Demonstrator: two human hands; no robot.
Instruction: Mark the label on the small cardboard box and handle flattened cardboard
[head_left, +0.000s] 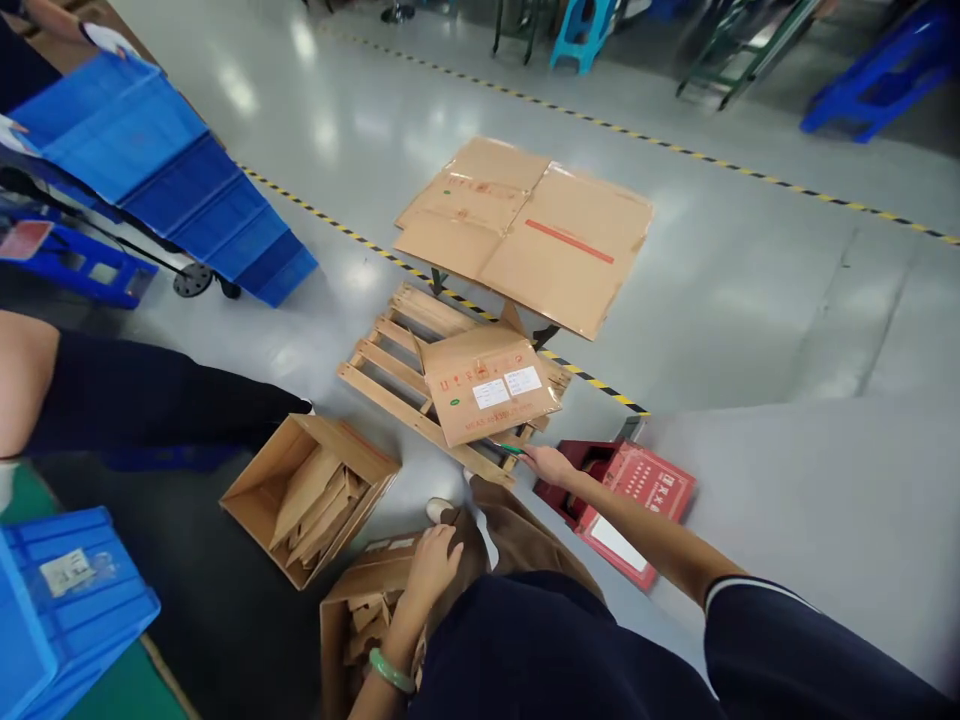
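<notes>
My right hand (550, 464) reaches forward to the near edge of a small cardboard box (487, 385) lying on a wooden pallet (390, 365). It grips a thin green tool (513, 449) against that edge. My left hand (433, 565), with a green bangle at the wrist, rests on the rim of an open carton (367, 590) by my knee, which holds cardboard pieces. A red box (637, 490) lies on the floor just under my right forearm.
A large flattened carton (529, 225) lies beyond the pallet. Another open carton (307, 495) with cardboard strips stands to the left. Blue crates (161, 175) sit on a trolley at far left, another crate (64, 600) at bottom left. Another person's arm (112, 390) reaches in from the left.
</notes>
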